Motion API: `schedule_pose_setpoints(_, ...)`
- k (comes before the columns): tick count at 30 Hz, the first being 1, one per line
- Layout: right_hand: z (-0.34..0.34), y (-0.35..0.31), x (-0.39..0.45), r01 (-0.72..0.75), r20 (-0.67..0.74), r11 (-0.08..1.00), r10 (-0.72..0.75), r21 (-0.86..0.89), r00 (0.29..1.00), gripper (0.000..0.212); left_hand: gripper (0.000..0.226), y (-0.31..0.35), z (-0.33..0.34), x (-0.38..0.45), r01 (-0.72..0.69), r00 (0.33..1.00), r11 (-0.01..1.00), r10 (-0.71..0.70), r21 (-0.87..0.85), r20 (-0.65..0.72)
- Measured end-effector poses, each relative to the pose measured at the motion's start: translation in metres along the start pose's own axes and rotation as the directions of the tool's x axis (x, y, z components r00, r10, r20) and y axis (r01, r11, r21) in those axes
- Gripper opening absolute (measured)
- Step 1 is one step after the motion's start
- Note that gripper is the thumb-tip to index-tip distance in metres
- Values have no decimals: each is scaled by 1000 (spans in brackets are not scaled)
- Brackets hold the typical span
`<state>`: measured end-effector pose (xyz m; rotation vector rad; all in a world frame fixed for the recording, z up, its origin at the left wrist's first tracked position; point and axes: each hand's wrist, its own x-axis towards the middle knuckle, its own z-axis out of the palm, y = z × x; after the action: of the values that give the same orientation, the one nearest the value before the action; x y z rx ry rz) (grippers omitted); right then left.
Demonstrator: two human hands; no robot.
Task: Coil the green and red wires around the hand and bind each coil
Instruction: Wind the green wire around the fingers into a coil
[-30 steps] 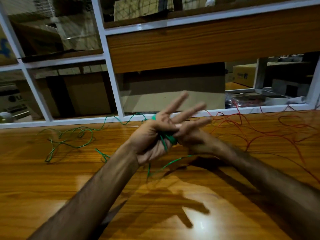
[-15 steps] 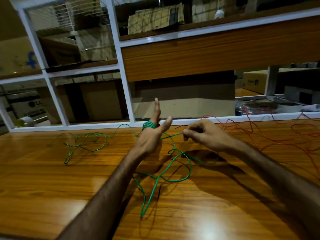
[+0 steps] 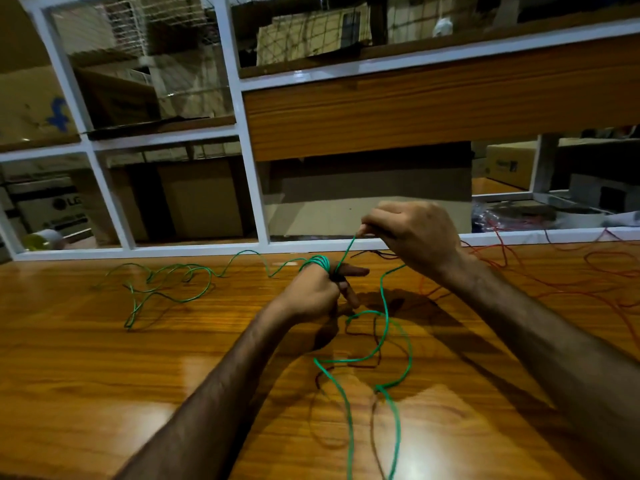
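So the green wire (image 3: 382, 306) is partly wound: a few tight loops sit around the fingers of the left hand (image 3: 311, 292), right near the knuckles. From that little coil a short stretch runs up at a slant to the right hand (image 3: 412, 233), whose grip is pinching the wire between thumb and fingertips, held just above and to the right of the left hand. The left hand's fingers are curled in with the loops around them, one finger poking out to the right. The rest of the green wire trails loose over the wooden tabletop (image 3: 104, 375), one tangle off to the left, bigger slack loops dropping toward the near edge. The red wire (image 3: 588, 282) lies sprawled on the right side of the tabletop, well apart from both hands. Behind it all there's a white-framed glass partition (image 3: 249, 168) with cardboard boxes behind it.
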<state>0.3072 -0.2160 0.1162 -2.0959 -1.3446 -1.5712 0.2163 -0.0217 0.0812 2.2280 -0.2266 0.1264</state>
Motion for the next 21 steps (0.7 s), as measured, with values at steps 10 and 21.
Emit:
schedule_pose_setpoints(10,38,15,26,37,46,994,-33,-99,998,36,55,1,-2,-2,149,952,797,44,-585,302)
schedule_pose_setpoints(21,52,-1,20,55,51,998,-53,-28,997,20,43,16,9,-17,502,649,537,283,-678,706)
